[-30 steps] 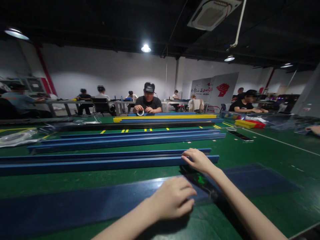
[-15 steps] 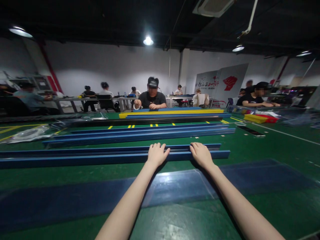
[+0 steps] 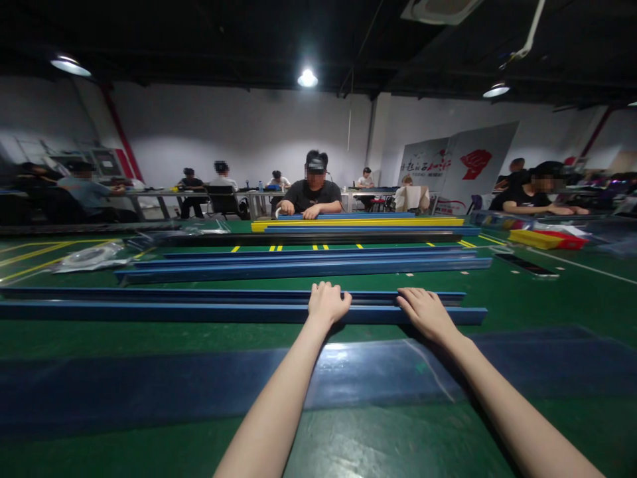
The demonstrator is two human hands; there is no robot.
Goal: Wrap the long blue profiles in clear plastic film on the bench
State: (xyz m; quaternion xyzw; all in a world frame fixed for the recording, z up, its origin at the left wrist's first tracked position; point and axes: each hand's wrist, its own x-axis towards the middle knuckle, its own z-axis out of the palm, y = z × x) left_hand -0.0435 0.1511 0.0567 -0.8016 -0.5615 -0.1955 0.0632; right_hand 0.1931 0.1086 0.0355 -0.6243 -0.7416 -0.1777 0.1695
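Note:
Two long blue channel-shaped strips lie side by side across the table in front of me, a near blue strip (image 3: 199, 312) and a far blue strip (image 3: 174, 294). My left hand (image 3: 328, 303) is closed over them, its fingers curled across the far strip and its thumb towards the right. Nearer their right ends, my right hand (image 3: 426, 312) rests on top with fingers extended to the left and the thumb apart. The undersides of both hands are hidden. Below my wrists lies a flat, clear bluish plastic sheet (image 3: 368, 372).
More blue strips (image 3: 308, 265), a black strip (image 3: 318, 238) and a yellow strip (image 3: 358, 224) lie farther across the green table (image 3: 378, 438). A phone (image 3: 527, 265) is at right, a bagged coil (image 3: 94, 255) at left. A co-worker (image 3: 314, 192) sits opposite, hands on strips.
The view has turned slightly left, so everything sits farther right. My right hand's fingers have straightened and lie flatter across the strips. My left hand keeps its hold.

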